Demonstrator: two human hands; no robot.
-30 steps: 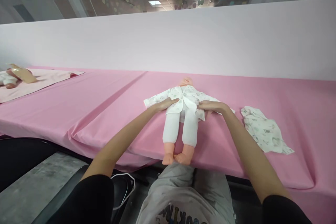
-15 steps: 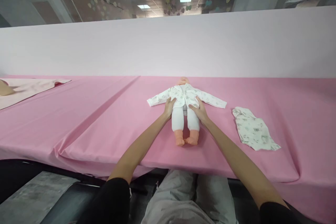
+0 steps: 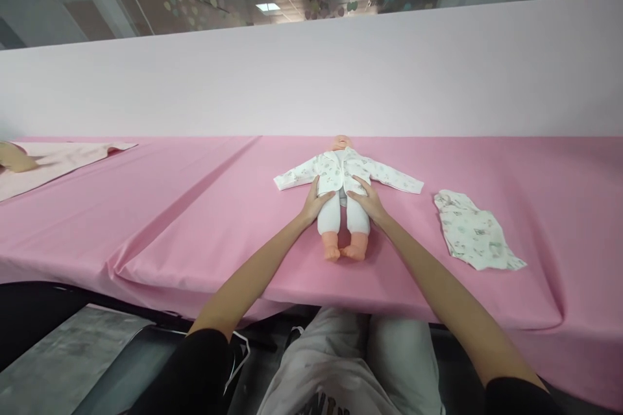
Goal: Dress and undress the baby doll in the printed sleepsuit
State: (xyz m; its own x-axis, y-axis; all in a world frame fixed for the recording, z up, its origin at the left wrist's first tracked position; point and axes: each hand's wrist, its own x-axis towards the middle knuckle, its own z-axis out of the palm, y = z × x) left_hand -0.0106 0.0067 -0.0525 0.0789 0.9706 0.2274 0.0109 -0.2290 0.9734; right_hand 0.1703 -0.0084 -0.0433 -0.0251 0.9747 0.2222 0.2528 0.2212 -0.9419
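A baby doll lies on its back on the pink cloth, with its head away from me and its bare feet towards me. It wears white leggings and a white printed long-sleeved jacket. The jacket hangs open down the front, both sleeves spread outwards. My left hand is curved around the doll's hip on the left, thumb lying across the jacket's hem. On the opposite hip my right hand cups the doll, its fingers over the jacket's lower front. Some fingertips are hidden against the doll's sides.
Folded printed baby clothing lies to the right. On the far left, a pale cloth has a beige object on it, cut off by the frame. A white partition stands behind the pink-covered table.
My left thumb has come across onto the jacket's lower front, and my right fingers have shifted slightly inward. The doll stays in place while the view tilts a little.
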